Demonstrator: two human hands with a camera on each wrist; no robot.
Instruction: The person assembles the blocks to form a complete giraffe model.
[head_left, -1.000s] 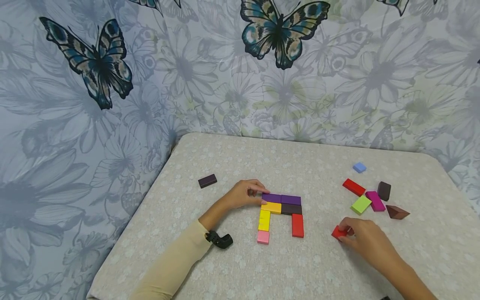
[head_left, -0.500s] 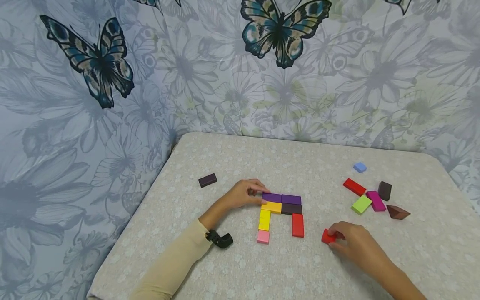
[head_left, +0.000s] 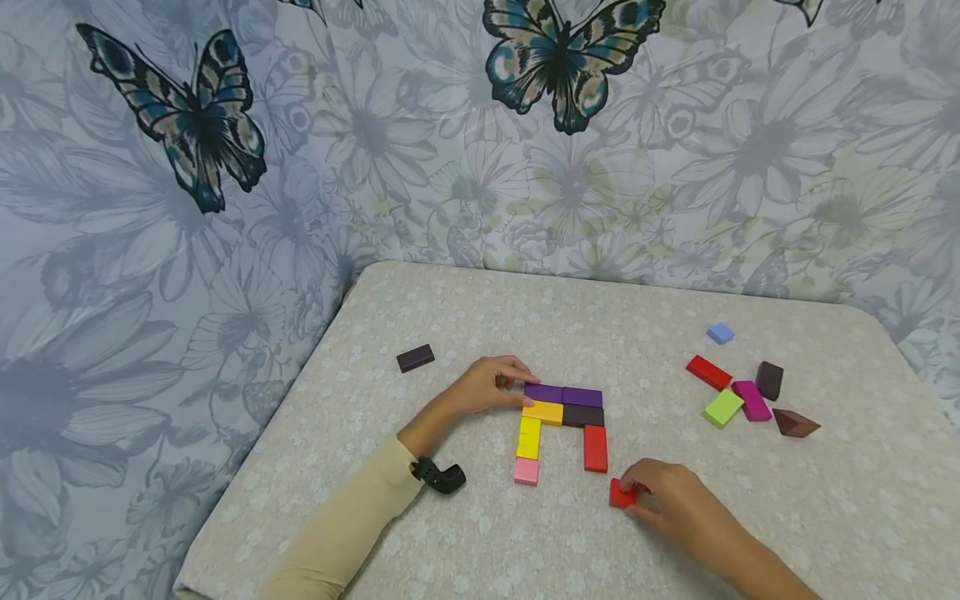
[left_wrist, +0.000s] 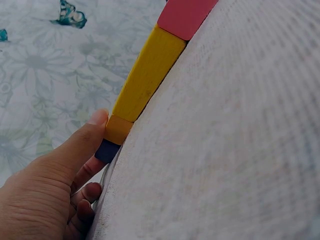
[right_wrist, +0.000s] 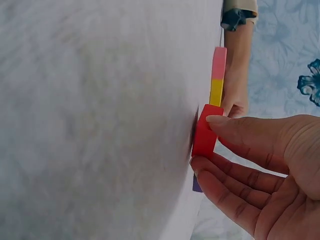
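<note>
My right hand (head_left: 678, 507) pinches a small red block (head_left: 621, 493) between thumb and fingers, low over the cloth, right of and nearer than a longer red block (head_left: 596, 448). At the top left corner of a block arrangement, my left hand (head_left: 486, 387) has thumb and forefinger around the end of a purple block (head_left: 543, 393); the thumb also touches an orange block (head_left: 543, 412). Another purple block (head_left: 582, 398) lies alongside, with a dark block (head_left: 582, 415) below it. A yellow block (head_left: 528, 438) and a pink block (head_left: 527, 472) form the left leg; the longer red one forms the right.
Loose blocks lie at the right: blue (head_left: 721, 332), red (head_left: 708, 372), lime green (head_left: 723, 407), magenta (head_left: 751, 401), dark (head_left: 769, 380) and a brown triangular one (head_left: 796, 422). One dark block (head_left: 416, 358) lies far left. The patterned wall stands behind the table (head_left: 360, 333).
My right hand has carried the small red block leftward and slightly nearer, toward the arrangement's right leg. My left hand has stayed at the purple block's corner.
</note>
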